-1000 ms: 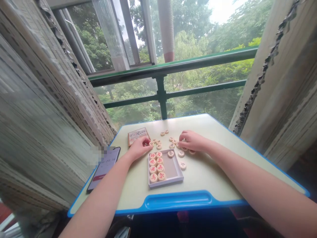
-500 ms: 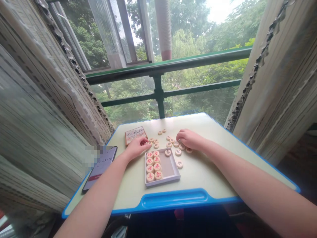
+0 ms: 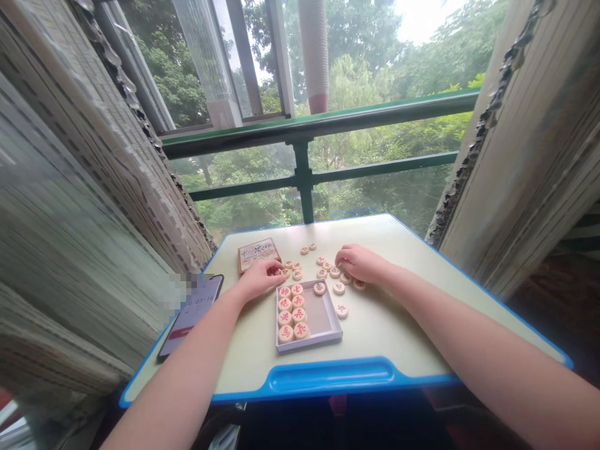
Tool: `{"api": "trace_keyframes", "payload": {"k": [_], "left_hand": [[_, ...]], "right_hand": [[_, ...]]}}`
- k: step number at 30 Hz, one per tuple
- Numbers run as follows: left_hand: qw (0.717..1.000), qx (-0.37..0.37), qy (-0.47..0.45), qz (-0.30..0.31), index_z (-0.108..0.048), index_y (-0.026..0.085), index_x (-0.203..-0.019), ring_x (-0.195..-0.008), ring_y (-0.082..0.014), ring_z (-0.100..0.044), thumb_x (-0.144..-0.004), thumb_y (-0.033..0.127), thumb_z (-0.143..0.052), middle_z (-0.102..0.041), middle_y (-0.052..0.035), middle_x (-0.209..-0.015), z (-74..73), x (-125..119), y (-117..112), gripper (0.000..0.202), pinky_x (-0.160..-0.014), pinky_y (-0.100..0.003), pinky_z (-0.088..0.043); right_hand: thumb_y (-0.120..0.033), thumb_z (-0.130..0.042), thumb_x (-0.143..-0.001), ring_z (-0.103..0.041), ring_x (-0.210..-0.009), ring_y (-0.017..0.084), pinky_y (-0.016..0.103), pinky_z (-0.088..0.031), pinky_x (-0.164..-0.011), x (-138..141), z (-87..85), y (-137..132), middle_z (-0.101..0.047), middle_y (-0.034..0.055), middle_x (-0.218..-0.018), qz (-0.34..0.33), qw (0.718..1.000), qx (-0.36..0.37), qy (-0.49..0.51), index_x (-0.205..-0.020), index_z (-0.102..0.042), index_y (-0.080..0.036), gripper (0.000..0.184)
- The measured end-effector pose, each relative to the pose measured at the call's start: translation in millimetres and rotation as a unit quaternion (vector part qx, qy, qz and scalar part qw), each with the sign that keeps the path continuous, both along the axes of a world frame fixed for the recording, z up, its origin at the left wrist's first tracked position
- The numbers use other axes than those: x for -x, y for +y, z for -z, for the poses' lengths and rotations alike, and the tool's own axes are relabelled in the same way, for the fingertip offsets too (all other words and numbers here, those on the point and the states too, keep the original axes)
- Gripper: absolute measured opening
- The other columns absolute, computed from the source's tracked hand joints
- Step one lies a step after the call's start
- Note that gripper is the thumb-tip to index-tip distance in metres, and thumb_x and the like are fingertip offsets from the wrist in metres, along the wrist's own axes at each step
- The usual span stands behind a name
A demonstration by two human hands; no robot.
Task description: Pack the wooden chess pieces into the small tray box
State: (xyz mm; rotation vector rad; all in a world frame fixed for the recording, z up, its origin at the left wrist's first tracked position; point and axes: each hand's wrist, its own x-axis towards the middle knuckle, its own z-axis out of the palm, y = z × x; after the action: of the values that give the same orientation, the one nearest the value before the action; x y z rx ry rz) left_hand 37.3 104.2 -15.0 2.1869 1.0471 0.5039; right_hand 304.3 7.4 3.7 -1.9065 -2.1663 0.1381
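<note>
A shallow white box (image 3: 338, 331) sits near the table's front. Round wooden xiangqi pieces with red characters (image 3: 299, 314) fill its left side in two columns, and one dark-lettered piece (image 3: 319, 288) lies at its far right. Just beyond the box's left corner is my left hand (image 3: 261, 277), fingers loosely curved and apart, its tips beside a loose piece (image 3: 285, 273). My right hand (image 3: 360, 262) bends its fingers down over the loose dark-lettered pieces (image 3: 334, 272); what its fingertips hold, if anything, is hidden. More pieces (image 3: 342, 310) lie right of the box.
A box lid (image 3: 257, 251) with printed lettering lies behind my left hand. On the left edge a phone (image 3: 193, 315) shows a timer. Two pieces (image 3: 308, 249) lie farther back. The pale table (image 3: 412, 337) has a blue rim and a front groove (image 3: 330, 375). Curtains flank both sides.
The view has shifted very slightly. Both hands and the pieces stay in practically the same places.
</note>
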Motion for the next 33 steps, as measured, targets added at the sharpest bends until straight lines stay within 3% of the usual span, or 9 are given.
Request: {"api": "trace_keyframes", "payload": {"k": [12, 22, 33], "left_hand": [[1.000, 0.013, -0.008, 0.005, -0.065, 0.013, -0.088, -0.068, -0.0152, -0.055, -0.061, 0.048, -0.068, -0.061, -0.0029, -0.074, 2.7, 0.9, 2.4, 0.044, -0.060, -0.027, -0.042], [1.000, 0.009, 0.004, 0.001, -0.065, 0.014, -0.086, -0.068, -0.0157, -0.055, -0.061, 0.049, -0.068, -0.061, -0.0027, -0.075, 1.4, 0.9, 1.4, 0.043, -0.062, -0.027, -0.042], [1.000, 0.005, -0.017, 0.004, -0.064, 0.014, -0.085, -0.067, -0.0156, -0.055, -0.061, 0.049, -0.067, -0.060, -0.0027, -0.073, 5.3, -0.1, 2.1, 0.043, -0.061, -0.028, -0.041]], "right_hand": [[-0.014, -0.041, -0.082, -0.057, -0.090, 0.018, 0.025, -0.041, -0.078, 1.0, 0.4, 0.7, -0.065, 0.0073, -0.099, 0.008, 1.000, 0.004, 0.000, -0.090, -0.066, -0.018, 0.027], [-0.011, -0.045, -0.074, -0.057, -0.089, 0.018, 0.023, -0.040, -0.068, -23.8, 2.2, 8.4, -0.067, 0.0041, -0.099, 0.166, 0.985, 0.020, 0.037, -0.085, -0.068, -0.020, 0.027], [-0.007, -0.046, -0.070, -0.058, -0.088, 0.018, 0.022, -0.040, -0.071, -28.5, 5.9, 12.0, -0.068, 0.0057, -0.095, 0.183, 0.982, 0.019, 0.051, -0.082, -0.067, -0.018, 0.027]]}}
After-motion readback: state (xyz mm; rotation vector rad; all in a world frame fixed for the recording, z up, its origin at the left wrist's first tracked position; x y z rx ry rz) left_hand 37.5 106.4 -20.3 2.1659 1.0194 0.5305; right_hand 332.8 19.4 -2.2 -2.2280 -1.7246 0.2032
